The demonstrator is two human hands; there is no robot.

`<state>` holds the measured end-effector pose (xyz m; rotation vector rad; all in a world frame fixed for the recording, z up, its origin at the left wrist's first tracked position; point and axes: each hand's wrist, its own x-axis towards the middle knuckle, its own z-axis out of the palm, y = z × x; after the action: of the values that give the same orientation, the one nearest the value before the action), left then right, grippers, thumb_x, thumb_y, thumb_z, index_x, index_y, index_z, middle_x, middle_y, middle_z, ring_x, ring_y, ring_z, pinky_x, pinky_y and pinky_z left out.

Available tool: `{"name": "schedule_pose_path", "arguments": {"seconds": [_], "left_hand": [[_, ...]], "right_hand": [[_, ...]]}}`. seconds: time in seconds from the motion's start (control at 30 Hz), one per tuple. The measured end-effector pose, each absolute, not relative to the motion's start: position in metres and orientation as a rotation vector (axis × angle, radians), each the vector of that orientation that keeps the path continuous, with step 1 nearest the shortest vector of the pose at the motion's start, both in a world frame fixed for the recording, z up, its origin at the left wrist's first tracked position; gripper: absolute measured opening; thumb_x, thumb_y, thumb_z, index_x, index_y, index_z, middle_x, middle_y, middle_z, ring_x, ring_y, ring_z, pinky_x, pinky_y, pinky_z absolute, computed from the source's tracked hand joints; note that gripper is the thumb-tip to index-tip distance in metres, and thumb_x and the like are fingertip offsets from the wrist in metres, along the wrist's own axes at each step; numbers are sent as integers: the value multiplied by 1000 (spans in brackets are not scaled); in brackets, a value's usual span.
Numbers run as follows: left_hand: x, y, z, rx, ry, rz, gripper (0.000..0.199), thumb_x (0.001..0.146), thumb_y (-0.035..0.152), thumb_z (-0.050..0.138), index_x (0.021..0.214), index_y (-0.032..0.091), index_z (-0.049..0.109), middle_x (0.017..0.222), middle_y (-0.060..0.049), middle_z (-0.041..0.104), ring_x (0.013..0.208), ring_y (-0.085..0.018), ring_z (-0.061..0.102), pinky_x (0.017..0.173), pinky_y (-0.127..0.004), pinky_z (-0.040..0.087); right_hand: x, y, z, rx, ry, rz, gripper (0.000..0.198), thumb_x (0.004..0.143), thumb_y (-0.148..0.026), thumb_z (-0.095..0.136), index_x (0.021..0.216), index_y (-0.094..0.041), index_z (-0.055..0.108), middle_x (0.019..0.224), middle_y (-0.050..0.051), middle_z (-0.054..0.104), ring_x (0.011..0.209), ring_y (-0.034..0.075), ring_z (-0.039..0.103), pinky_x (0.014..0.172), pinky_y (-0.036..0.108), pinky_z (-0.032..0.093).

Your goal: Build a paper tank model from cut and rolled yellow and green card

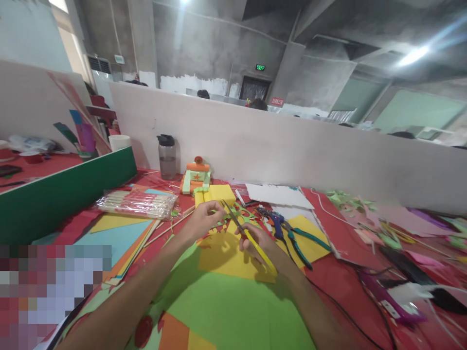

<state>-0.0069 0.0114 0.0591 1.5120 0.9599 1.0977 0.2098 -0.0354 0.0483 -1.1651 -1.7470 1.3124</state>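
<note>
My right hand point(257, 238) is closed on a pair of scissors point(260, 250) with long yellow handles, the blades pointing up and to the left. My left hand point(209, 216) is pinched just left of the blade tips; whatever its fingers hold is too small to make out. Below both hands lies a yellow paper sheet point(226, 255) on top of a large green sheet point(233, 311). Behind them, green paper scraps point(245, 212) and a yellow paper block point(222, 193) lie close to the blades.
Right of my hands are pliers point(301, 243) with green handles and a blue glue gun point(275, 221). A bottle point(168, 158) and an orange-green paper model point(197, 177) stand by the white partition point(273, 146). Wrapped sticks point(136, 203) lie left; a cable point(339, 304) runs right.
</note>
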Motion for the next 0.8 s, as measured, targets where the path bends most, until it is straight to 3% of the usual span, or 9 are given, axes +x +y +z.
{"name": "schedule_pose_path", "arguments": {"seconds": [0.2, 0.53, 0.8], "left_hand": [[-7, 12, 59, 1528, 928, 1050, 21, 79, 36, 65, 76, 16, 60, 65, 0, 66, 57, -11, 59, 56, -22, 46], [-10, 13, 60, 1540, 937, 1019, 23, 78, 38, 67, 75, 16, 61, 65, -1, 66, 57, -12, 60, 56, -23, 47], [-10, 15, 58, 1543, 897, 1025, 25, 79, 41, 66, 74, 16, 61, 66, 0, 67, 58, -13, 62, 58, -24, 49]], "right_hand": [[205, -44, 61, -1164, -1730, 1366, 44, 80, -56, 69, 105, -21, 60, 76, 1, 62, 43, 7, 38, 37, 20, 31], [206, -43, 61, -1172, -1710, 1401, 42, 79, -55, 69, 100, -20, 60, 72, -1, 63, 41, 6, 41, 34, 17, 33], [209, -36, 54, -1183, -1717, 1411, 36, 77, -45, 73, 100, -20, 60, 67, -3, 62, 44, 8, 48, 38, 17, 34]]}}
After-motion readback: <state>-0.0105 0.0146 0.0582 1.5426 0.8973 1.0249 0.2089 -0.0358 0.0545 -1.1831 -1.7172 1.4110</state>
